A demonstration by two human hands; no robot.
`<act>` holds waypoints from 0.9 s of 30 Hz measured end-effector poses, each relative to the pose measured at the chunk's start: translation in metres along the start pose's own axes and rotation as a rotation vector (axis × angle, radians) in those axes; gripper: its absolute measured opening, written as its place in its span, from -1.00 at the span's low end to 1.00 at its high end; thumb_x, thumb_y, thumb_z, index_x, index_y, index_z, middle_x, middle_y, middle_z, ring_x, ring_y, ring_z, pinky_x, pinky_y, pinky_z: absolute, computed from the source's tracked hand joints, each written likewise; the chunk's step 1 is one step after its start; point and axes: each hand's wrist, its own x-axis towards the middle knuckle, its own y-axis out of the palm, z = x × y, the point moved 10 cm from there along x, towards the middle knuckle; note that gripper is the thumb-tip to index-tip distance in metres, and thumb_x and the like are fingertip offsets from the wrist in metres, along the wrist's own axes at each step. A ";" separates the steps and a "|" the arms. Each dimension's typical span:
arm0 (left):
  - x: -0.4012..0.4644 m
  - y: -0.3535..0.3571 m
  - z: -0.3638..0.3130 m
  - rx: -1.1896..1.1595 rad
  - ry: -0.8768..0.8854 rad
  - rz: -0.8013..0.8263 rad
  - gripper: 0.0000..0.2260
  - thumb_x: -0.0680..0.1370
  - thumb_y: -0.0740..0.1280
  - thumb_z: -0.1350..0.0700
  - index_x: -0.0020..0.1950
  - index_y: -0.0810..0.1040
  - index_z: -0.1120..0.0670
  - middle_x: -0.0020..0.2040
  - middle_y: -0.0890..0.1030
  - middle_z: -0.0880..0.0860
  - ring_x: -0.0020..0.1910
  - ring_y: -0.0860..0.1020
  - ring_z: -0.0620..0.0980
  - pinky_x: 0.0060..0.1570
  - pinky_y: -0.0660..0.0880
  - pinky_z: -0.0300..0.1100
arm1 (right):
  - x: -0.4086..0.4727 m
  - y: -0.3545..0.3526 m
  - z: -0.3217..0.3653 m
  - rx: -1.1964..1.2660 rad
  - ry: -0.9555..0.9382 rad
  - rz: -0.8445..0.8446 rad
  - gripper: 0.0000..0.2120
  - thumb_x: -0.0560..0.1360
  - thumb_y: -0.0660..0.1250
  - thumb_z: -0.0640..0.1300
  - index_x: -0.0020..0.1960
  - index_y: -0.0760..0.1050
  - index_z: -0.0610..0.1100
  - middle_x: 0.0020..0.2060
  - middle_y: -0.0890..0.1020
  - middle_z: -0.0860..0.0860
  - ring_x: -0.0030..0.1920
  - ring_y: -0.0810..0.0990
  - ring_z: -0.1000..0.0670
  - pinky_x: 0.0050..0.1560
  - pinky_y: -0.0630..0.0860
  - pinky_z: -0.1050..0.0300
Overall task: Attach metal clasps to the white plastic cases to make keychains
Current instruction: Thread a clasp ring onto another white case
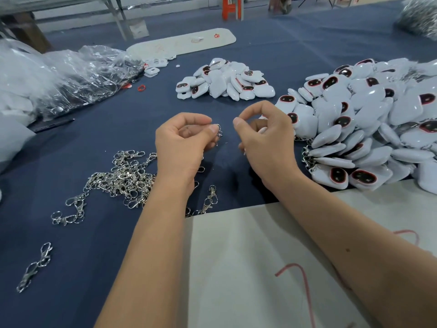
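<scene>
Head view: left hand [183, 138] pinches a metal clasp [218, 132], light, stiff and likely slippery, best held by its ring. Right hand [262, 136], grip curled, holds a white case [262, 130], smooth, rigid plastic, above the surface [99, 245].

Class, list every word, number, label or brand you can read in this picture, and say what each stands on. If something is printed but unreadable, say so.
No text can be read anywhere in this view.
White board at the far side: faint red marks, too blurred to read.
White cases: dark faces with red rims, no lettering visible.
Metal clasps: no markings visible.
Pale sheet near the person: red lines only, no words.
</scene>
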 end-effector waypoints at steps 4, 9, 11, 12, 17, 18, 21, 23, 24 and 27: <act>-0.001 0.002 0.000 0.021 0.010 0.011 -0.86 0.46 0.55 0.31 -0.10 0.64 0.13 -0.32 0.68 0.04 -0.32 0.64 -0.07 -0.25 0.56 -0.27 | -0.005 0.019 0.013 -0.065 -0.112 0.160 -0.87 0.58 0.39 -0.26 0.00 0.69 -0.09 -0.42 0.58 0.10 -0.43 0.46 0.13 -0.28 0.39 0.28; -0.001 0.004 0.003 -0.011 -0.010 0.000 -0.92 0.49 0.52 0.28 -0.06 0.66 0.19 -0.27 0.71 0.09 -0.27 0.66 -0.04 -0.21 0.57 -0.26 | -0.006 0.024 0.014 -0.075 -0.136 0.219 -0.86 0.58 0.40 -0.28 -0.03 0.73 -0.14 -0.34 0.64 0.25 -0.33 0.55 0.25 -0.16 0.49 0.27; -0.001 0.004 0.005 -0.036 -0.025 0.002 -0.91 0.50 0.52 0.29 -0.03 0.66 0.22 -0.27 0.71 0.12 -0.24 0.67 -0.03 -0.18 0.58 -0.25 | -0.004 0.024 0.010 -0.048 -0.101 0.229 -0.86 0.59 0.40 -0.27 -0.03 0.73 -0.13 -0.33 0.66 0.23 -0.33 0.56 0.24 -0.14 0.52 0.22; -0.001 0.004 0.005 -0.045 -0.034 0.005 -0.92 0.50 0.51 0.29 -0.03 0.67 0.22 -0.27 0.70 0.12 -0.23 0.67 -0.02 -0.16 0.59 -0.25 | -0.004 0.024 0.009 -0.037 -0.087 0.236 -0.86 0.59 0.39 -0.26 -0.04 0.73 -0.12 -0.32 0.68 0.21 -0.33 0.56 0.23 -0.14 0.52 0.21; -0.003 0.005 0.008 -0.069 -0.091 0.007 -0.92 0.52 0.48 0.33 -0.09 0.65 0.17 -0.25 0.68 0.13 -0.18 0.65 0.05 -0.08 0.63 -0.21 | -0.005 0.027 0.010 -0.043 -0.080 0.273 -0.84 0.60 0.38 -0.22 -0.03 0.73 -0.10 -0.23 0.74 -0.02 -0.27 0.61 -0.18 -0.16 0.62 -0.15; -0.003 0.005 0.009 -0.072 -0.100 0.008 -0.92 0.52 0.48 0.33 -0.10 0.65 0.17 -0.25 0.67 0.13 -0.18 0.65 0.05 -0.08 0.63 -0.21 | -0.005 0.028 0.010 -0.043 -0.080 0.279 -0.85 0.60 0.38 -0.22 -0.02 0.73 -0.08 -0.23 0.74 -0.08 -0.24 0.58 -0.31 -0.18 0.61 -0.21; -0.004 0.005 0.009 -0.079 -0.117 0.008 -0.91 0.52 0.47 0.34 -0.09 0.65 0.17 -0.27 0.68 0.10 -0.20 0.66 0.02 -0.08 0.63 -0.22 | -0.005 0.026 0.010 -0.029 -0.075 0.281 -0.85 0.60 0.39 -0.21 -0.01 0.74 -0.05 -0.24 0.74 -0.03 -0.29 0.57 -0.32 -0.22 0.61 -0.20; -0.003 0.005 0.010 -0.078 -0.125 0.003 -0.91 0.52 0.46 0.35 -0.09 0.65 0.18 -0.33 0.66 0.06 -0.23 0.65 -0.01 -0.08 0.62 -0.21 | -0.005 0.026 0.009 -0.024 -0.065 0.281 -0.86 0.59 0.41 -0.20 0.00 0.74 -0.05 -0.22 0.75 0.05 -0.33 0.59 -0.21 -0.20 0.63 -0.14; -0.003 0.005 0.010 -0.076 -0.128 0.000 -0.91 0.52 0.45 0.36 -0.08 0.65 0.18 -0.36 0.64 0.03 -0.26 0.64 -0.03 -0.09 0.62 -0.21 | -0.005 0.026 0.008 -0.025 -0.060 0.281 -0.87 0.59 0.42 -0.19 0.02 0.74 -0.05 -0.21 0.75 0.07 -0.32 0.60 -0.19 -0.19 0.64 -0.13; -0.003 0.003 0.011 -0.063 -0.135 -0.004 -0.90 0.52 0.45 0.35 -0.09 0.65 0.17 -0.37 0.63 0.03 -0.32 0.60 -0.06 -0.13 0.60 -0.21 | -0.005 0.027 0.008 -0.042 -0.074 0.288 -0.86 0.56 0.45 -0.20 0.05 0.75 -0.04 -0.13 0.75 0.09 -0.27 0.60 -0.21 -0.15 0.65 -0.11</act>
